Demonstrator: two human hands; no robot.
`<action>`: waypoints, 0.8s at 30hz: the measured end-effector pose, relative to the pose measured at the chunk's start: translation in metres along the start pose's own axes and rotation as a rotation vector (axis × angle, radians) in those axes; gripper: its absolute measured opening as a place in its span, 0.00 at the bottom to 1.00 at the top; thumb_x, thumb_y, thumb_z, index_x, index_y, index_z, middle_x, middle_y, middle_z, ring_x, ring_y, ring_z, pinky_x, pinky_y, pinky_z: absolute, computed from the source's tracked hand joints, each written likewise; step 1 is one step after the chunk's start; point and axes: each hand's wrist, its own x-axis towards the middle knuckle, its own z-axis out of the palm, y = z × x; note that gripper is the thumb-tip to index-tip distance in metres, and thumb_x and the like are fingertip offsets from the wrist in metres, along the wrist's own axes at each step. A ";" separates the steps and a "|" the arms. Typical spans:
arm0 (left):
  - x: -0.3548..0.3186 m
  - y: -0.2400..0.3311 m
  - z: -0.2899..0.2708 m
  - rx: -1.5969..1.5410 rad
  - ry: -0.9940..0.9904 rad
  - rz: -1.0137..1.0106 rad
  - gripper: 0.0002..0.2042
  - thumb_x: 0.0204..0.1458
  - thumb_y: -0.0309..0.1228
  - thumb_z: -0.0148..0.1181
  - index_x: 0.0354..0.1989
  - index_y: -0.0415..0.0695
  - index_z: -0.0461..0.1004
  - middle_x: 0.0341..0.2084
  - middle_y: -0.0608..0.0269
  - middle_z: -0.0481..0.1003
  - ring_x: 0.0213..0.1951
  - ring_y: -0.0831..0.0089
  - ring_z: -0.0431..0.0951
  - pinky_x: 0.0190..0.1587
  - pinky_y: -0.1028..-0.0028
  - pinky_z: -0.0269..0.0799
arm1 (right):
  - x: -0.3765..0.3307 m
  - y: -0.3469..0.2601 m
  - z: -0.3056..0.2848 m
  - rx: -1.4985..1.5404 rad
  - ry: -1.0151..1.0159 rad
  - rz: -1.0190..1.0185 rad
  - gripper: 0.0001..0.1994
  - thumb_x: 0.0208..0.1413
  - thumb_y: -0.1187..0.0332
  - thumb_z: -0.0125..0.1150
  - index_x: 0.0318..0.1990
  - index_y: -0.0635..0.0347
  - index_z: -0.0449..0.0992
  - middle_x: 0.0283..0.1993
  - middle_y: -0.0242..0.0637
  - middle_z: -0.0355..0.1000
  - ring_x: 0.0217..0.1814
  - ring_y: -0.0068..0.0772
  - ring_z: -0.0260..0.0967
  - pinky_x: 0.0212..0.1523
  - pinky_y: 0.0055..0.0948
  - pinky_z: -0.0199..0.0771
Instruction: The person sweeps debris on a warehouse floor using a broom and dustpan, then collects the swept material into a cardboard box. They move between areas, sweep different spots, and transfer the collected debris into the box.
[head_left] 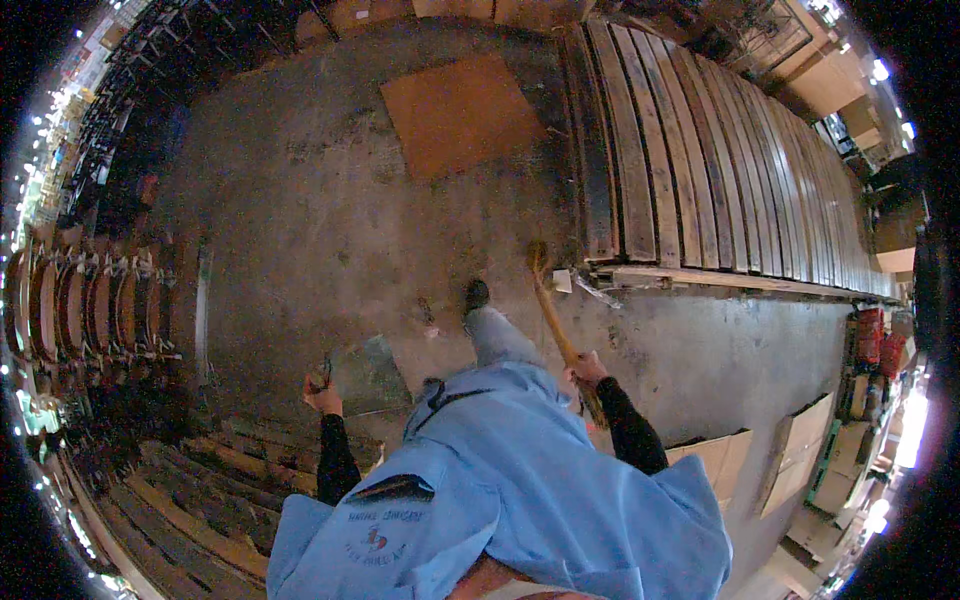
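Observation:
In my right hand [590, 370] is a long wooden-handled tool [553, 318], with the fingers wrapped round its upper part. Its yellowish shaft slants down and away toward the floor, ending in a darker, rounded tip whose kind I cannot make out. Out to the left, my left hand [323, 397] is closed, and a small dark shape shows at its fingers, too blurred to name. Just right of that hand, on the floor, lies a greyish-green, glossy flat sheet [370, 375]. One of my shoes [477, 293] is forward on the concrete.
A long row of slatted wooden pallets [690, 150] stands at the far right. A brown cardboard sheet [460, 115] lies ahead on the floor. Curved wooden pieces [90, 305] are racked at left, with dark planks [190, 490] near left. A small white scrap [562, 281] lies beside the pallets.

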 end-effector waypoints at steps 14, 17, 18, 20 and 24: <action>0.237 0.091 0.169 0.265 -0.195 -0.255 0.33 0.49 0.40 0.58 0.61 0.39 0.54 0.54 0.50 0.65 0.55 0.53 0.65 0.57 0.57 0.58 | 0.259 -0.377 -0.062 0.087 0.146 0.315 0.06 0.42 0.74 0.63 0.26 0.68 0.73 0.18 0.38 0.69 0.18 0.29 0.68 0.17 0.30 0.66; 0.303 0.119 0.235 0.498 -0.329 -0.281 0.36 0.49 0.42 0.58 0.63 0.39 0.51 0.56 0.50 0.63 0.57 0.52 0.64 0.59 0.56 0.56 | 0.309 -0.409 -0.072 -0.199 0.319 0.295 0.06 0.42 0.74 0.63 0.26 0.67 0.74 0.20 0.38 0.72 0.18 0.28 0.69 0.21 0.28 0.68; 0.324 0.137 0.256 0.613 -0.411 -0.253 0.37 0.49 0.43 0.58 0.64 0.39 0.50 0.57 0.49 0.63 0.58 0.52 0.63 0.60 0.55 0.56 | 0.332 -0.423 -0.081 -0.179 0.311 0.268 0.05 0.43 0.74 0.63 0.25 0.66 0.74 0.20 0.38 0.72 0.18 0.28 0.69 0.21 0.28 0.68; 0.366 0.172 0.266 0.877 -0.750 0.063 0.36 0.47 0.43 0.59 0.63 0.41 0.53 0.56 0.52 0.64 0.57 0.54 0.64 0.58 0.54 0.57 | 0.363 -0.433 -0.087 -0.112 0.284 0.236 0.05 0.43 0.74 0.63 0.24 0.66 0.74 0.20 0.37 0.71 0.18 0.28 0.68 0.20 0.29 0.67; 0.435 0.257 0.274 1.168 -0.613 0.581 0.31 0.46 0.44 0.58 0.58 0.45 0.60 0.53 0.55 0.68 0.53 0.57 0.67 0.54 0.53 0.60 | 0.430 -0.453 -0.109 0.008 0.265 0.178 0.05 0.43 0.75 0.63 0.21 0.66 0.74 0.19 0.36 0.70 0.18 0.29 0.68 0.18 0.31 0.66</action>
